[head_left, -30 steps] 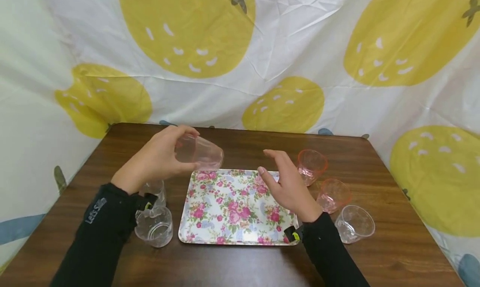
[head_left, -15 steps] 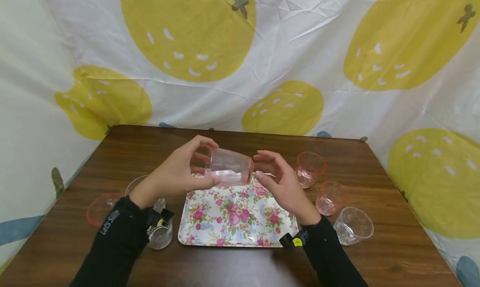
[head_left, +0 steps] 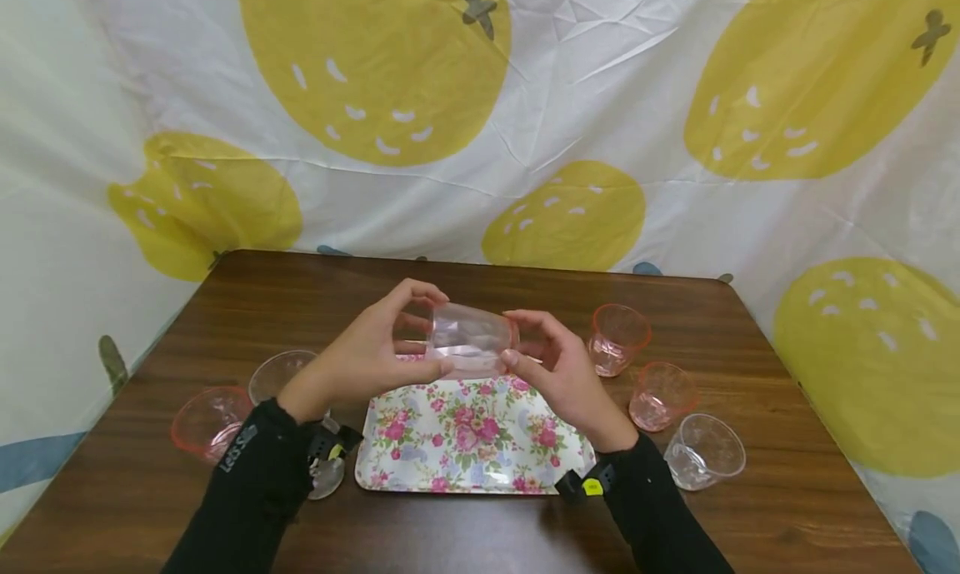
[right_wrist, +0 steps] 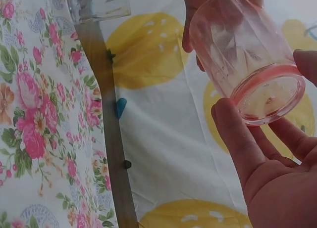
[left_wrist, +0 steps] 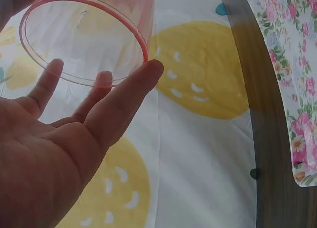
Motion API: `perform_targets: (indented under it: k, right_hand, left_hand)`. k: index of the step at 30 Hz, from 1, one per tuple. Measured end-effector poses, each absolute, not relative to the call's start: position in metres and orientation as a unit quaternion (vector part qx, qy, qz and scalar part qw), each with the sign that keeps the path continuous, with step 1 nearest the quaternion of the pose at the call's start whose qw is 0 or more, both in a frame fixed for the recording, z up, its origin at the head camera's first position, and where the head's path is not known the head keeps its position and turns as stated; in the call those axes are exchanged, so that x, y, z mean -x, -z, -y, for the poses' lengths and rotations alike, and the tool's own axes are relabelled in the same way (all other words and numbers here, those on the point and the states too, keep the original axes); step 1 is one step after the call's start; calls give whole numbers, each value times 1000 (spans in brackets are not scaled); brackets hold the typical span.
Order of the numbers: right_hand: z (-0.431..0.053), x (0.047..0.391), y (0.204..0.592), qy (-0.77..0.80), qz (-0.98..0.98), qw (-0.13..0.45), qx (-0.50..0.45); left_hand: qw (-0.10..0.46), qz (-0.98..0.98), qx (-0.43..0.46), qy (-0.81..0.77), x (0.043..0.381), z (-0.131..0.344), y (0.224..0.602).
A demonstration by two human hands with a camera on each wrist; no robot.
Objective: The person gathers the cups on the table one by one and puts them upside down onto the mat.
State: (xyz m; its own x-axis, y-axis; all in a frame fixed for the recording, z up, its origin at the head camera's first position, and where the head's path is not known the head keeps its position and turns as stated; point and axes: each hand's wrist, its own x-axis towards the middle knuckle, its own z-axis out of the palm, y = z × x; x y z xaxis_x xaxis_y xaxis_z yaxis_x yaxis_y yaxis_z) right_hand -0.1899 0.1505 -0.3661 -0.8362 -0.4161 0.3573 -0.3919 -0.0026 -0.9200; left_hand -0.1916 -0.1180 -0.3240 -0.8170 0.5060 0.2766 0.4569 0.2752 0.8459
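Observation:
Above the far part of a floral tray (head_left: 472, 461), a clear pink-tinted cup (head_left: 471, 341) is held on its side between both hands. My left hand (head_left: 375, 341) grips it near its open rim, which shows its pink edge in the left wrist view. At the other end, the thumb and fingers of my right hand (head_left: 562, 370) pinch around the thick base. The right wrist view shows that base (right_wrist: 270, 97) facing the right palm, with fingertips on its edge.
Right of the tray stand two pink cups (head_left: 619, 341) (head_left: 663, 396) and a clear cup (head_left: 703, 453). On the left are a pink-rimmed cup (head_left: 212, 420) and a clear cup (head_left: 279, 376); another clear cup (head_left: 327, 479) is partly hidden by the left wrist. A patterned cloth (head_left: 420, 199) hangs behind the brown table (head_left: 465, 536).
My left hand has carried the cup rightward from the tray's far left corner to above its middle. My right hand, apart from it at first, now holds the cup's base.

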Motion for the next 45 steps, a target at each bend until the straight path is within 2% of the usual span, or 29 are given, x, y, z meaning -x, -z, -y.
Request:
perform_targets:
  k: [18,30,45]
  right_hand:
    - [-152,190,366,654,-701,-9,284]
    - [-151,190,365,631,-727,-23,269]
    - [-149,198,343,504,-808,-57,300]
  left_hand:
    - [16,-795,-326,-511,192,118,328]
    - [-37,-821,-294,-488,184,143,316]
    - [-86,-848,-242,-464,179,153,315]
